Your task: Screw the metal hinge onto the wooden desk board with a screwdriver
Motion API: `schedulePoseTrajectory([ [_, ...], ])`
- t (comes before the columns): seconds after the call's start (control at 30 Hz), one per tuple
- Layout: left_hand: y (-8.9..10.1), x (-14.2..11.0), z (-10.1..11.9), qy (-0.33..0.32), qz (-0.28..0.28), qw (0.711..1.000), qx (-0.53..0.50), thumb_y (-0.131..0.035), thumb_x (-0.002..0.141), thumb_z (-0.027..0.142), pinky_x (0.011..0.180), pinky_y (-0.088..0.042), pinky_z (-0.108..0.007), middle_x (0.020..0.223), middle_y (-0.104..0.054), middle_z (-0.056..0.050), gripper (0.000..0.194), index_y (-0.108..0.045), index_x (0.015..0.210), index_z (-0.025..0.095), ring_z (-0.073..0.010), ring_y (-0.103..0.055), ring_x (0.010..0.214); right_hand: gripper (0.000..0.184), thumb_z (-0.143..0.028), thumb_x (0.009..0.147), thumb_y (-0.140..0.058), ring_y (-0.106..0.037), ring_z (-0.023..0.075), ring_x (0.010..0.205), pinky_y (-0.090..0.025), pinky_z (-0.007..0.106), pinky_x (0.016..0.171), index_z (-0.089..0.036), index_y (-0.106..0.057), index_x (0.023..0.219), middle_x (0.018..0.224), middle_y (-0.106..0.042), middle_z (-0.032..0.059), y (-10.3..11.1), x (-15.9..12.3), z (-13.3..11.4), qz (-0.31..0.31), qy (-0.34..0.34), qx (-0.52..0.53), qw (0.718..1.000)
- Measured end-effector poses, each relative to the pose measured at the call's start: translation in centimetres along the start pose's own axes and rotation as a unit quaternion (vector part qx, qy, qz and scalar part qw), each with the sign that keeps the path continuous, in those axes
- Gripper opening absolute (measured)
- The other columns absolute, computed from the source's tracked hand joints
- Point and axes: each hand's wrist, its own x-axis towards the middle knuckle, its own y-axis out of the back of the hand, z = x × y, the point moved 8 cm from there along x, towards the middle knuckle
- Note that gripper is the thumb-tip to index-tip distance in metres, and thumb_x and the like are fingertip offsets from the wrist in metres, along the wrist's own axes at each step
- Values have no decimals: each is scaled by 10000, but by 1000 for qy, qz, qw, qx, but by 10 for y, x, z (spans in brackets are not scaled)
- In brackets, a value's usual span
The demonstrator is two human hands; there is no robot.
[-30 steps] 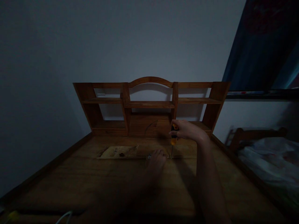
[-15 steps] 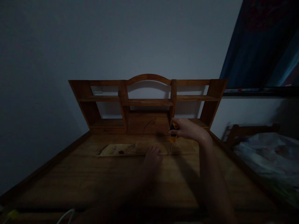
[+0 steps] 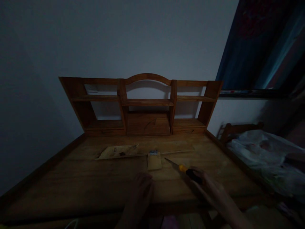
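My right hand [image 3: 202, 181] is wrapped round a screwdriver [image 3: 182, 168] with a yellow and black handle. The thin shaft points up and left, its tip just right of a small pale wooden block [image 3: 154, 162]. A metal hinge [image 3: 153, 153] lies at the block's far edge, where it meets a long narrow strip or seam [image 3: 176, 151] on the wooden desk [image 3: 95, 181]. Nearer to me, my left hand [image 3: 143, 187] rests on the desktop, apart from the block. Its fingers are loosely bent and nothing shows in them, though the light is dim.
A wooden shelf unit [image 3: 147, 102] stands along the desk's back edge. Left of the block lies a pale, rough-edged patch [image 3: 118, 151]. Raised side rails [image 3: 233, 159] bound the desk. At right, a plastic-covered heap [image 3: 257, 149] sits beyond the rail.
My right hand has drawn the screwdriver back from upright to a low slant, toward me and right. My left hand has pulled back toward me, and the block with the hinge now shows.
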Motion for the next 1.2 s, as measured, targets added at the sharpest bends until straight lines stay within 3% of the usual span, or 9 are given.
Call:
schedulePoseTrajectory([
  [0.13, 2, 1, -6, 21, 12, 1000, -6, -433, 965, 207, 910, -531, -409, 1018, -645, -70, 228, -656, 914, 207, -208, -608, 999, 343, -258, 927, -474, -668, 270, 1082, -582, 397, 926, -307, -599, 1242, 1268, -652, 77, -18, -11, 2, 6, 28, -59, 998],
  [0.27, 1, 3, -2, 13, 3, 1000, 21, -445, 949, 178, 879, -526, -406, 976, -645, -67, 215, -652, 891, 199, -211, -608, 954, 364, -203, 955, -363, -672, 252, 1074, -592, 371, 894, -238, -618, 1211, 1262, -648, 124, -21, 2, -25, 28, 89, -85, 992],
  [0.37, 0, 3, -1, 9, 0, 1000, 28, -436, 945, 151, 871, -516, -405, 966, -639, -68, 219, -643, 889, 194, -210, -601, 945, 353, -200, 961, -362, -678, 252, 1063, -597, 357, 880, -223, -627, 1193, 1219, -672, 137, -19, 6, -35, 37, 94, -97, 990],
  [0.6, 0, 1, -4, 7, 17, 999, 38, -457, 933, 143, 885, -502, -417, 966, -641, -65, 204, -649, 893, 200, -219, -594, 963, 327, -236, 979, -385, -703, 258, 1004, -605, 351, 847, -243, -625, 1200, 1152, -705, 118, -21, -3, -24, 26, 52, -115, 992],
  [0.8, -4, -2, -10, 10, 11, 999, 31, -468, 936, 152, 883, -499, -401, 990, -637, -66, 182, -642, 923, 201, -213, -591, 963, 385, -209, 1002, -318, -732, 223, 900, -598, 287, 801, -149, -619, 1234, 1070, -726, 159, -17, -11, -32, 67, 119, -160, 977],
  [1.07, -1, 0, -5, 15, 2, 1000, 23, -465, 950, 174, 880, -487, -405, 989, -635, -63, 181, -640, 919, 209, -219, -589, 967, 358, -195, 1007, -345, -701, 210, 1014, -600, 275, 812, -156, -562, 1289, 1161, -699, 147, -16, -19, -33, 70, 135, -156, 976],
  [1.2, -1, 0, -6, 16, -2, 1000, 25, -460, 948, 174, 871, -483, -404, 988, -634, -68, 188, -642, 916, 207, -222, -585, 961, 369, -244, 991, -433, -674, 213, 1076, -572, 279, 890, -176, -518, 1343, 1299, -626, 136, -21, -28, -16, 56, 93, -139, 984],
])
